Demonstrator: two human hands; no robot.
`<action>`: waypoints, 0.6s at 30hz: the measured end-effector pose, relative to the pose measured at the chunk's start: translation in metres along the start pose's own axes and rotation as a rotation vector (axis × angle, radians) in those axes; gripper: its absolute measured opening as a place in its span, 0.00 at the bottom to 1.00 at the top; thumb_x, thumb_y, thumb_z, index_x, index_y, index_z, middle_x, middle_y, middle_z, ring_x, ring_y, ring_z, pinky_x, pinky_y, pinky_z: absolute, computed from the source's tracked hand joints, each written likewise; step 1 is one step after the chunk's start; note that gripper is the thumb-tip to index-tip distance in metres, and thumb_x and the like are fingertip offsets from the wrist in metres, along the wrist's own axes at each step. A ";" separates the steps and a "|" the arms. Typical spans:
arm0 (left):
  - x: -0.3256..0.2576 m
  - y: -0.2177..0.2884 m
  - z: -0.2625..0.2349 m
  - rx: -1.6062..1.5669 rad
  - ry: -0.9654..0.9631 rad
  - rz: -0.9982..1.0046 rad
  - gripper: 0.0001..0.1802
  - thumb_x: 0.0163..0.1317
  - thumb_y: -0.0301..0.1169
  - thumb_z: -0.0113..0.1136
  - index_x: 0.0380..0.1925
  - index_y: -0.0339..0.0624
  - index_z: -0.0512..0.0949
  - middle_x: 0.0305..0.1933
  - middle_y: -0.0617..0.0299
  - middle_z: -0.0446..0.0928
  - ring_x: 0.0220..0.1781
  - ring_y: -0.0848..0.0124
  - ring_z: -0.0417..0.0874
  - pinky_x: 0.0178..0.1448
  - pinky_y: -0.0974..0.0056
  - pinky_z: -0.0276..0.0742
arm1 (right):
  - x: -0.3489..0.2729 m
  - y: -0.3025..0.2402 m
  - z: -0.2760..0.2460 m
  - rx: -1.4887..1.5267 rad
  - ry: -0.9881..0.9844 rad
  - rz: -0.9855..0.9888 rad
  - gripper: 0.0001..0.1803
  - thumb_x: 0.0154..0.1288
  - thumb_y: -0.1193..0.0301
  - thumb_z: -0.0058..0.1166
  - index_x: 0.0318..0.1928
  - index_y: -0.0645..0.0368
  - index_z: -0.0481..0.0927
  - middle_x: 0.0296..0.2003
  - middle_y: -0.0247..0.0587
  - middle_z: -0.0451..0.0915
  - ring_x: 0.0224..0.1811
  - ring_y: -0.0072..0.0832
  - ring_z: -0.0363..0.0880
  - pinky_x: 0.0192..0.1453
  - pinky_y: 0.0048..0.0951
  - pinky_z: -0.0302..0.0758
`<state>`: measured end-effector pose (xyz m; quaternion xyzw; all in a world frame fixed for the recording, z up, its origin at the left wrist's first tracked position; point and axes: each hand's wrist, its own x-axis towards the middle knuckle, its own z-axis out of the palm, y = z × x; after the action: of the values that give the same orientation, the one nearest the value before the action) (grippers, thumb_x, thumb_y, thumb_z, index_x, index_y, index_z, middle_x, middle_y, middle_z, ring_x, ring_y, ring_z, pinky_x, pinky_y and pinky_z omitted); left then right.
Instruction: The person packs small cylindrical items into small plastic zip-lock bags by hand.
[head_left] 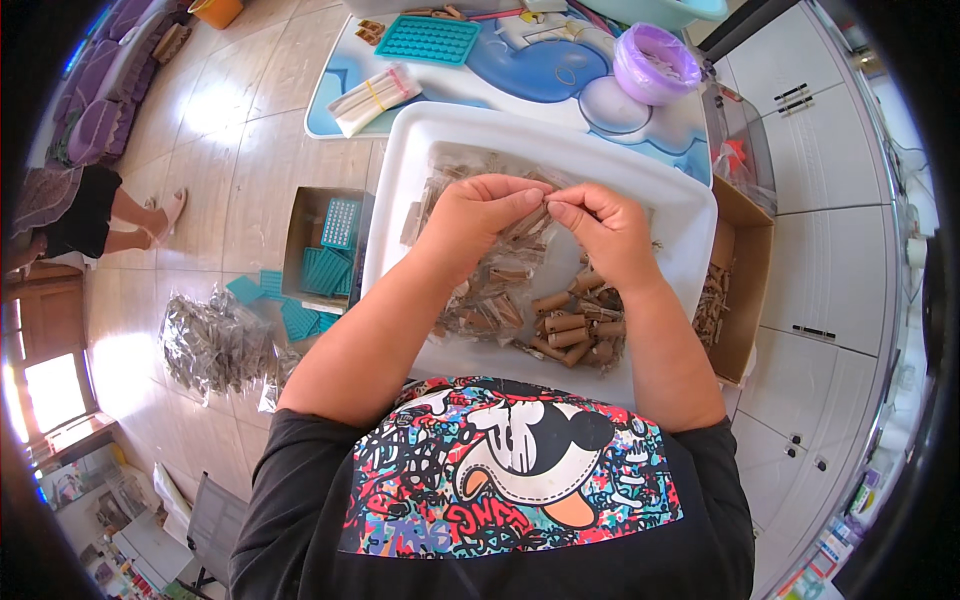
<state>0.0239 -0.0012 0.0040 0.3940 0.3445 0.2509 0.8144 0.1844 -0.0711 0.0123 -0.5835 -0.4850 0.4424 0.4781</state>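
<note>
My left hand (468, 218) and my right hand (614, 232) meet above a white plastic tub (392, 185). Thumb and forefinger are pinched together on each hand, and the fingertips almost touch. Whatever lies between them is too small and too covered to name. Below the hands, the tub holds short brown cardboard-like tubes (570, 332) in a loose heap on the right. Brown pieces in clear plastic wrapping (490, 312) fill the left and far part. My hands hide some of the contents.
A cardboard box (745, 290) with small brown pieces stands right of the tub. Leftward, another box (300, 235) holds teal grid trays; a pile of clear bags (215, 340) lies on the floor. Beyond are a purple-lined bucket (655, 75) and a teal tray (428, 40). A person's legs (130, 215) show far left.
</note>
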 end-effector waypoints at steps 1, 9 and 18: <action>-0.001 0.000 0.002 0.000 0.000 0.000 0.12 0.56 0.29 0.58 0.40 0.37 0.77 0.37 0.64 0.78 0.38 0.79 0.76 0.42 0.74 0.70 | 0.001 0.001 -0.002 -0.052 -0.010 0.020 0.08 0.57 0.73 0.56 0.36 0.64 0.79 0.29 0.31 0.79 0.31 0.14 0.72 0.37 0.19 0.70; 0.000 -0.004 0.009 0.035 0.074 0.136 0.10 0.58 0.26 0.55 0.39 0.34 0.78 0.35 0.65 0.78 0.36 0.81 0.74 0.40 0.77 0.69 | 0.000 -0.009 0.007 -0.422 0.295 -0.311 0.08 0.51 0.74 0.60 0.34 0.58 0.79 0.19 0.32 0.72 0.21 0.19 0.69 0.26 0.22 0.67; -0.004 -0.009 0.018 0.279 0.006 0.248 0.10 0.60 0.27 0.54 0.40 0.36 0.78 0.35 0.65 0.78 0.36 0.82 0.73 0.40 0.78 0.69 | 0.010 0.007 0.010 -0.401 0.333 -0.464 0.04 0.51 0.75 0.59 0.27 0.60 0.78 0.19 0.36 0.70 0.19 0.25 0.69 0.24 0.25 0.67</action>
<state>0.0359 -0.0171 0.0062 0.5417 0.3270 0.3003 0.7138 0.1771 -0.0605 0.0030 -0.6041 -0.5975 0.1165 0.5142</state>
